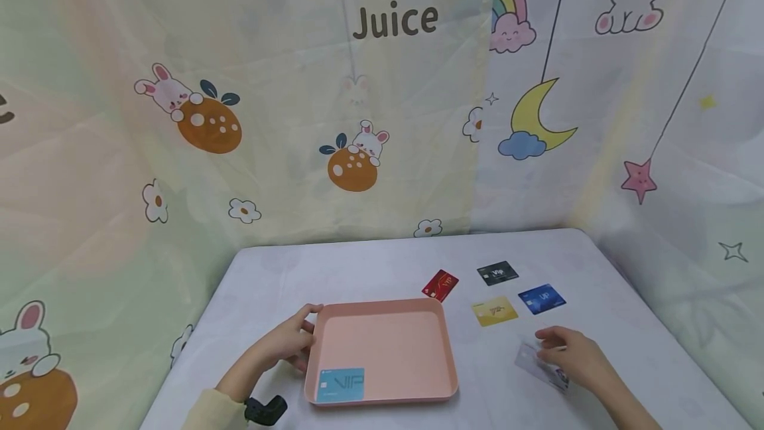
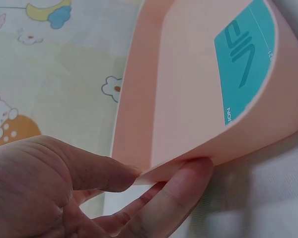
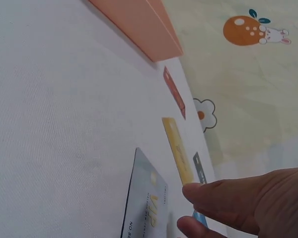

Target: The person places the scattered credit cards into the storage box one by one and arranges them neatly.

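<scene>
A pink tray (image 1: pixel 382 305) lies on the table with a light-blue VIP card (image 1: pixel 341 385) in its near left corner; that card (image 2: pixel 243 62) also shows in the left wrist view. My left hand (image 1: pixel 285 344) grips the tray's left side, thumb at the rim and fingers against the outer wall (image 2: pixel 268 134). To the tray's right, my right hand (image 1: pixel 570 357) hovers at a pale silver card (image 1: pixel 540 367), covering part of it. In the right wrist view this card (image 3: pixel 148 198) appears beside the parted fingertips (image 3: pixel 185 208), with no contact visible.
Beyond my right hand lie a yellow card (image 1: pixel 495 311), a blue card (image 1: pixel 542 298), a black card (image 1: pixel 498 273) and a red card (image 1: pixel 440 285) by the tray's far right corner. A black object (image 1: pixel 266 410) is at my left wrist. Printed curtains stand behind the table.
</scene>
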A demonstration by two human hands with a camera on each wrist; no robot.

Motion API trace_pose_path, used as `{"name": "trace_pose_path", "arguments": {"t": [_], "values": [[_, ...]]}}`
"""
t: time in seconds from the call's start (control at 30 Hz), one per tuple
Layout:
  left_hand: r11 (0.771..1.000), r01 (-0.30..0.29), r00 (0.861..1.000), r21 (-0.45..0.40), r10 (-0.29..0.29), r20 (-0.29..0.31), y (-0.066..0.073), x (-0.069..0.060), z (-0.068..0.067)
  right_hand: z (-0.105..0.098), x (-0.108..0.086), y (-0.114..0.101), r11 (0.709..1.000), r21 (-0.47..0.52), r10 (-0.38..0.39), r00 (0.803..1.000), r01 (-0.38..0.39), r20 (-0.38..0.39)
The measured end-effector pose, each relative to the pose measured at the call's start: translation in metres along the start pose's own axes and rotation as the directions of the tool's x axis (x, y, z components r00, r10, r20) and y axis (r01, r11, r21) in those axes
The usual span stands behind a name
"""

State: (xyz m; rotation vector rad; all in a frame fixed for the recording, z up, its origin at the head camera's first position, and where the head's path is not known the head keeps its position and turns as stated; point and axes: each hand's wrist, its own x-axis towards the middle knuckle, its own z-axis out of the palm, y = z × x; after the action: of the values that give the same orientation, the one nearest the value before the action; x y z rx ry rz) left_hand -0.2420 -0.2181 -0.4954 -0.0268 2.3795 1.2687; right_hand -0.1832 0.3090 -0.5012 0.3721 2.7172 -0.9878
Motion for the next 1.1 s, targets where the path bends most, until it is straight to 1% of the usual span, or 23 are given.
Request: {"name": "trace_pose_path", "arguments": {"t": [0.13, 0.27, 0.43, 0.6, 0.8, 0.93, 1.1], "values": [[1.0, 0.003, 1.0, 0.0, -0.003, 0.004, 0.0, 0.0, -0.001, -0.004, -0.004, 0.003, 0.998, -0.064, 0.025, 1.0, -0.024, 0.016], [1.0, 0.009, 1.0, -0.003, -0.009, 0.006, 0.0, 0.0, -0.001, -0.005, -0.006, 0.005, 0.99, -0.136, 0.033, 0.999, -0.03, 0.023], [1.0, 0.006, 1.0, -0.009, -0.006, 0.011, 0.001, 0.0, 0.0, -0.004, -0.008, 0.012, 0.98, -0.197, 0.045, 0.999, -0.039, 0.024], [1.0, 0.001, 1.0, -0.009, -0.001, 0.008, 0.002, -0.001, 0.0, -0.003, -0.009, 0.02, 0.968, -0.249, 0.017, 1.0, -0.013, 0.013], [1.0, 0.007, 1.0, -0.013, -0.006, 0.007, 0.002, -0.001, 0.0, 0.003, -0.009, 0.023, 0.956, -0.289, 0.047, 0.999, -0.039, 0.019], [1.0, 0.003, 1.0, -0.008, -0.003, 0.008, 0.003, -0.001, 0.0, 0.005, -0.009, 0.023, 0.949, -0.315, 0.029, 1.0, -0.026, 0.006], [1.0, 0.013, 1.0, -0.018, -0.013, 0.019, 0.001, 0.0, -0.001, 0.006, -0.008, 0.023, 0.95, -0.311, 0.022, 1.0, -0.019, 0.005]]}}
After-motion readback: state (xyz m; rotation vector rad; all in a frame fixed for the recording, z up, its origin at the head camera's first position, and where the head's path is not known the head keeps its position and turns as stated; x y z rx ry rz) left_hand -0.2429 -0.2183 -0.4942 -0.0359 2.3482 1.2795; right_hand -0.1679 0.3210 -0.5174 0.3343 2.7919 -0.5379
